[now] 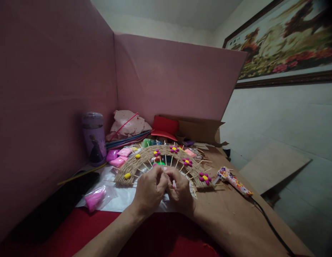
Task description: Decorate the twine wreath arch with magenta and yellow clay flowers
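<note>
My left hand [151, 186] and my right hand [179, 188] meet in front of me, fingertips pinched together. Whatever lies between the fingers is mostly hidden; a small pale pink bit shows by the right fingers, too small to name. Just behind them lies a woven twine arch [145, 157] with thin sticks poking out along both edges. Several magenta flowers with yellow centres, one a clay flower [205, 178] at the right end, decorate it. On its left half sit plain yellow ovals, such as the yellow oval [127, 176].
A patterned glue gun [235, 181] with a black cord lies right. Bagged pink clay [94, 200] is at front left, with more packets [124, 152] behind. A purple tumbler [94, 139], crumpled cloth [128, 125] and a red object [165, 126] stand near the pink panels [176, 78].
</note>
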{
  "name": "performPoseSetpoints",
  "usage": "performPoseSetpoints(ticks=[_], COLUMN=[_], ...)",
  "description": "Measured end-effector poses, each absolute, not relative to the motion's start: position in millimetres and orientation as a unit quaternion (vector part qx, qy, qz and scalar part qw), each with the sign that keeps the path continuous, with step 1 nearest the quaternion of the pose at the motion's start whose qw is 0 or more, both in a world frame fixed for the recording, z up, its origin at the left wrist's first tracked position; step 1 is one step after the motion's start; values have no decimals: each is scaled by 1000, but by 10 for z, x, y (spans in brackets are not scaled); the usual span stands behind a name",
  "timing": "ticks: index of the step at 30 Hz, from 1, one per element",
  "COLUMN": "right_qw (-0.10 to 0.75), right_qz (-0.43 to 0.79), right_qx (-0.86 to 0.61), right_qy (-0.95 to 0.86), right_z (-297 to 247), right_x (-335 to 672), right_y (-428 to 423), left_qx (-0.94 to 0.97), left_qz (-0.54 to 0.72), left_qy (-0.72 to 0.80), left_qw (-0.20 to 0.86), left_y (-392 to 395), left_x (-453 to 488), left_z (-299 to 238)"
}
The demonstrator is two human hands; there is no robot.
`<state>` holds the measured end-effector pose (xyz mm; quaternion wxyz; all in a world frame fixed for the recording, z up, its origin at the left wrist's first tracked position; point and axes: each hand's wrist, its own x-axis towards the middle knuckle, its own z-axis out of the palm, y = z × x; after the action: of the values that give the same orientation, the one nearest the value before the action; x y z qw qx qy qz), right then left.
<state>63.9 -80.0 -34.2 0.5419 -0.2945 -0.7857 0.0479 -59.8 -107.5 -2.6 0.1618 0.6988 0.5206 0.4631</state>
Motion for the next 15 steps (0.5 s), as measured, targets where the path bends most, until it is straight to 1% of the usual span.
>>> performPoseSetpoints(ticks=[3,10,15], right_qw=[536,523,523], right_qz=[24,4,3], right_qx=[-306,-338,-309], right_qy=[-786,-782,-794], right_z=[-323,-295,-285], right_x=[641,615,646], right_y=[-808,-822,-802], left_qx=[688,638,634], left_qz=[477,511,527], left_qy=[525,546,529], left_qw=[154,183,199], left_y=[-1058,-1033,-1043], left_x=[-594,-557,-574], left_z=[-40,-66,-57])
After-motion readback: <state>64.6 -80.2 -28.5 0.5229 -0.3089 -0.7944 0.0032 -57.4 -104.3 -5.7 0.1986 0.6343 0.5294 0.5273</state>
